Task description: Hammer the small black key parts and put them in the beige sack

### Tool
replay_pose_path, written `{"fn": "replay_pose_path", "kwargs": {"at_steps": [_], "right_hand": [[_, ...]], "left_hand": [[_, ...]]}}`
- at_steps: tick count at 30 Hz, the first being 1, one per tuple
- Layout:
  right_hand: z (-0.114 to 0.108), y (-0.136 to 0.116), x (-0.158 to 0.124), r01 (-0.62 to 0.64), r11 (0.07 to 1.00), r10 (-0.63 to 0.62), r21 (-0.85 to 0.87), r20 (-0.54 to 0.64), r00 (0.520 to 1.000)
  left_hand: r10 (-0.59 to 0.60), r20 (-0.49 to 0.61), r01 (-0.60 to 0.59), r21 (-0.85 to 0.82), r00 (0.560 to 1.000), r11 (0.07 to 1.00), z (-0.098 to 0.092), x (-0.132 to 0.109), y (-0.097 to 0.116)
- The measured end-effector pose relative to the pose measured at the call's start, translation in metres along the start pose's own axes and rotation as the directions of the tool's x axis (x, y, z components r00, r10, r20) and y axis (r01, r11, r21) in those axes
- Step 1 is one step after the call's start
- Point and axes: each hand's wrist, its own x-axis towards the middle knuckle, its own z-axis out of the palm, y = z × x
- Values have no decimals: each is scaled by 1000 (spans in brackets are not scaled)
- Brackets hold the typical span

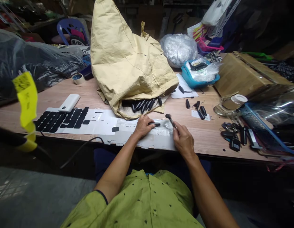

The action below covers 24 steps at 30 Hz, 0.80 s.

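Note:
My left hand (142,127) is closed on a small black tube-shaped piece (155,123), which points right over the white sheet at the table's front edge. To its right, my right hand (184,138) grips a dark thin-handled tool with a rounded head (169,117), the head angled up and left; its exact kind is unclear. Just beyond my hands, a big tan paper sack (134,69) lies with its mouth toward me. Several similar black tubes (144,105) show in that opening. A crumpled clear plastic bit (167,125) lies between the hands.
On the left are rows of black stickers (54,121), a white power bank (69,103) and a tape roll (78,78). On the right stand a blue basket (199,81), a cardboard box (244,74), a jar (228,104) and key fobs (234,144). A yellow tag (25,101) hangs close at left.

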Motion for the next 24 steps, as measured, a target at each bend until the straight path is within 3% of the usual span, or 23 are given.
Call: {"fn": "replay_pose_path", "kwargs": {"at_steps": [7, 24], "right_hand": [[8, 40, 27, -34, 953, 14, -302, -69, 997], [14, 33, 24, -39, 919, -7, -393, -114, 993]], "left_hand": [[-16, 15, 17, -9, 1000, 1000, -6, -1, 4], [-18, 24, 19, -35, 1000, 999, -14, -3, 8]]}}
